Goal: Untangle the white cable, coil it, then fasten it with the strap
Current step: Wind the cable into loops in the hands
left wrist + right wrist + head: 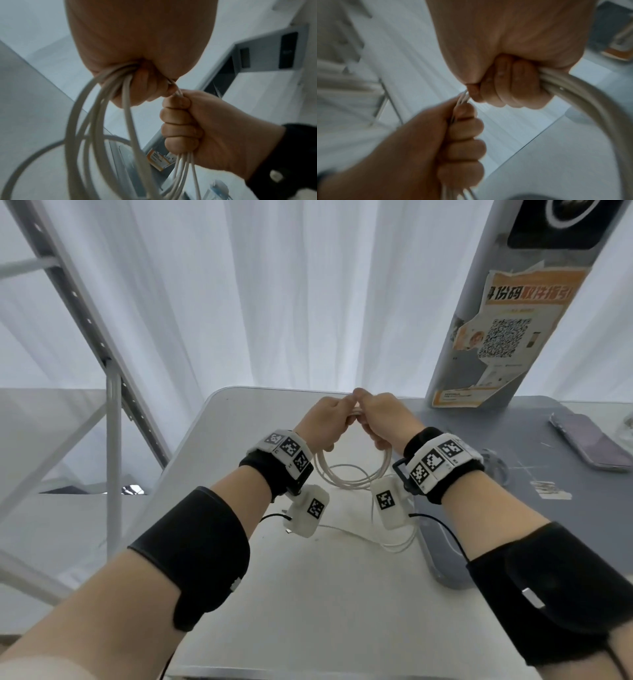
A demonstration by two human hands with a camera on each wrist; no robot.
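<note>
The white cable (346, 478) is gathered into several loops that hang over the white table (308, 594). Both fists meet at the top of the coil. My left hand (327, 416) grips the bundle on the left side, my right hand (380, 421) on the right. In the left wrist view the left hand (145, 86) clutches the strands of the cable (96, 121), and the right hand (185, 125) wraps round them beside it. The right wrist view shows the right hand (510, 86) and the left hand (462, 142) both curled round the cable (590, 97). A loose tail (394, 546) lies on the table. I see no strap.
A grey table (513, 446) adjoins on the right, with a phone (589, 444) and a small strip-like item (551, 489) on it. A grey pillar with an orange poster (507, 337) stands at its back. A metal frame (113, 440) rises at the left, with white curtains behind.
</note>
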